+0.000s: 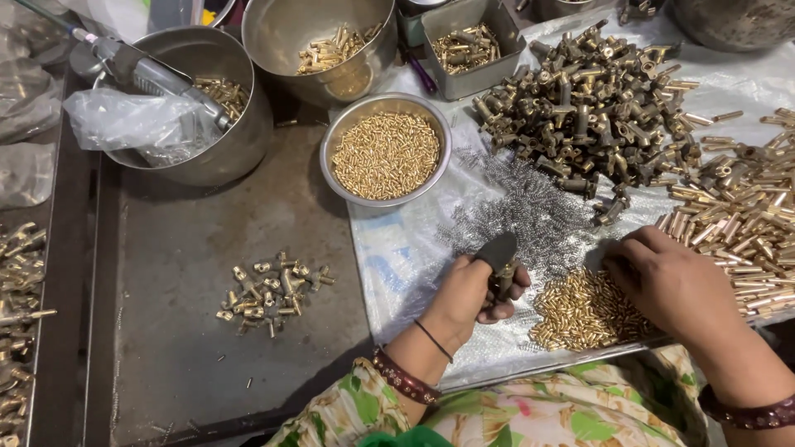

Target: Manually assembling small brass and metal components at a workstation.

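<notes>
My left hand (476,294) is closed around a brass fitting (503,277), its thumb covered by a dark thumb guard (497,248). It hovers at the near edge of a heap of small steel springs (517,211). My right hand (671,281) rests palm down beside a pile of small brass pins (580,310), fingertips reaching into it; whether it pinches a pin is hidden. Behind lies a big heap of brass T-shaped fittings (588,103), and at the right a pile of longer brass rods (745,232).
A steel bowl of tiny brass pieces (386,155) stands ahead of my left hand. A small cluster of assembled fittings (272,291) lies on the dark metal tray (182,273). Further bowls (319,45), a pot with a plastic bag (195,103) and a square tin (468,45) stand behind.
</notes>
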